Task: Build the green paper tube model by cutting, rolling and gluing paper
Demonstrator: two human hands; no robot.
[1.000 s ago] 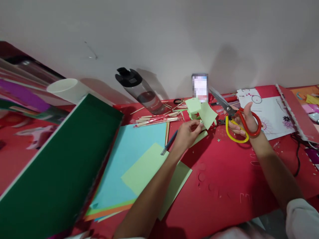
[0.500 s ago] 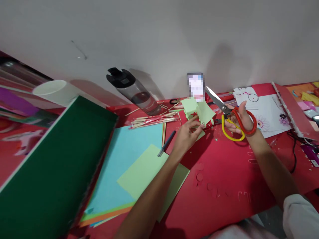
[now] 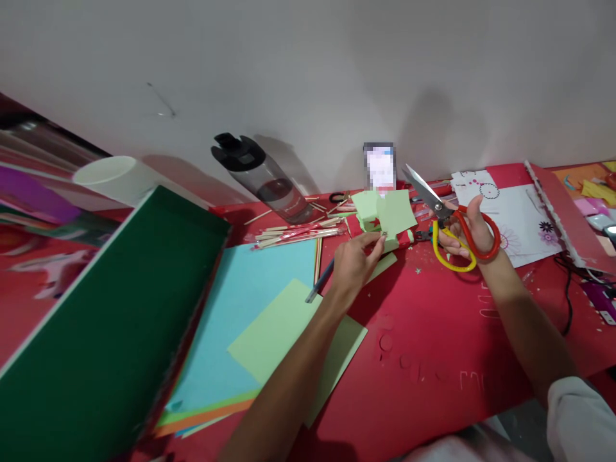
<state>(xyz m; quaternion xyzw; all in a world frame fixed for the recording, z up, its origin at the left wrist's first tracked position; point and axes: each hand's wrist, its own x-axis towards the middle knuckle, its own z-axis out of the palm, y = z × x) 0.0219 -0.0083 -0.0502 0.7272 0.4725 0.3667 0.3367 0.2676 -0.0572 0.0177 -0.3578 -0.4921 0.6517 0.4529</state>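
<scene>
Between thumb and fingers, my left hand point(image 3: 355, 262) pinches a small light green paper piece point(image 3: 397, 210) by its lower corner. Another green piece point(image 3: 366, 204) is just behind it, near a red star shape. A narrow green strip point(image 3: 384, 267) lies on the table below that hand. My right hand point(image 3: 469, 231) is closed on scissors point(image 3: 440, 208) with one red and one yellow handle; the blades point up and left, apart from the paper. A craft knife or pen point(image 3: 321, 282) lies partly behind my left wrist.
Coloured paper sheets point(image 3: 269, 276) and thin wooden sticks point(image 3: 298, 232) are at the left. A dark bottle point(image 3: 269, 179) and a lit phone point(image 3: 380, 163) stand by the wall. A green box point(image 3: 129, 308) rises at the far left; patterned paper point(image 3: 520, 218) lies right.
The pinched green paper has turned more upright, and my left hand has shifted slightly left and down. The scissors have moved slightly right, still in my right hand.
</scene>
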